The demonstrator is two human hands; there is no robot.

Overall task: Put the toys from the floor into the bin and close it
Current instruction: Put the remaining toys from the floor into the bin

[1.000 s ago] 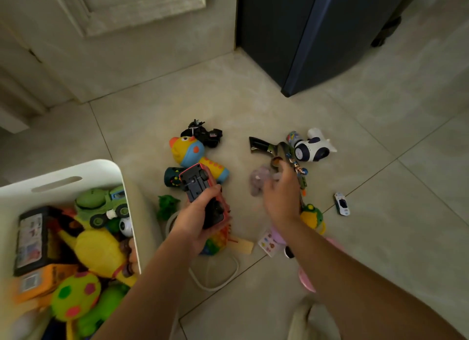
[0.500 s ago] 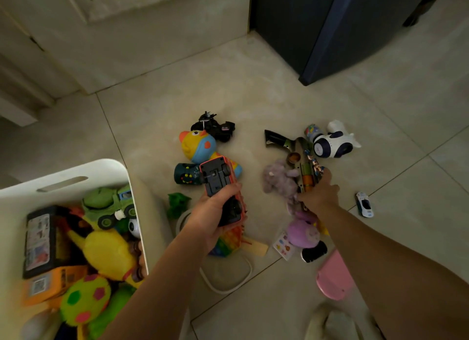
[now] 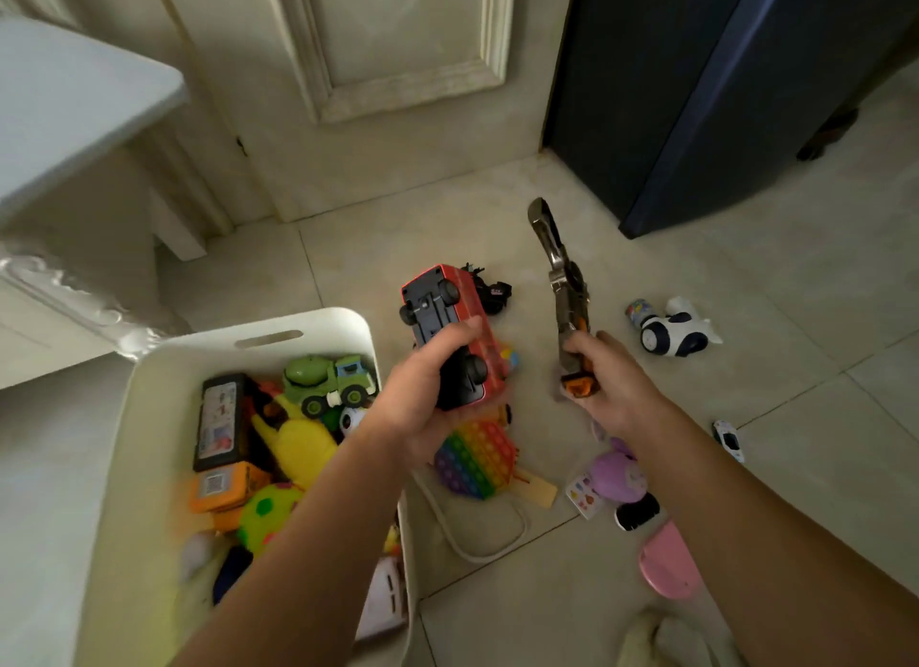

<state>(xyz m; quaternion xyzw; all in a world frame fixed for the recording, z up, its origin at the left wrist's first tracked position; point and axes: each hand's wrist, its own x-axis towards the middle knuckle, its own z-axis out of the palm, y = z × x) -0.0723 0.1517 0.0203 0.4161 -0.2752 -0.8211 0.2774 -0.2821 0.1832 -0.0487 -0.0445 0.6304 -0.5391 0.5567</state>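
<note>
Now toy gun [image 3: 567, 296] aloft in right hand [image 3: 619, 395]

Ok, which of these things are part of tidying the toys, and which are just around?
Part of the job: white bin, red toy bus in the left hand, toy gun in the right hand, rainbow pop toy, robot dog, small white car.
Just there: panelled door, dark blue cabinet, pale tabletop.

A red toy bus [image 3: 440, 302] is being held wheels-up by the left hand [image 3: 417, 412] near the white bin [image 3: 149, 442]. A toy gun [image 3: 563, 281] is being gripped by the right hand [image 3: 616, 395], barrel pointing away.
</note>
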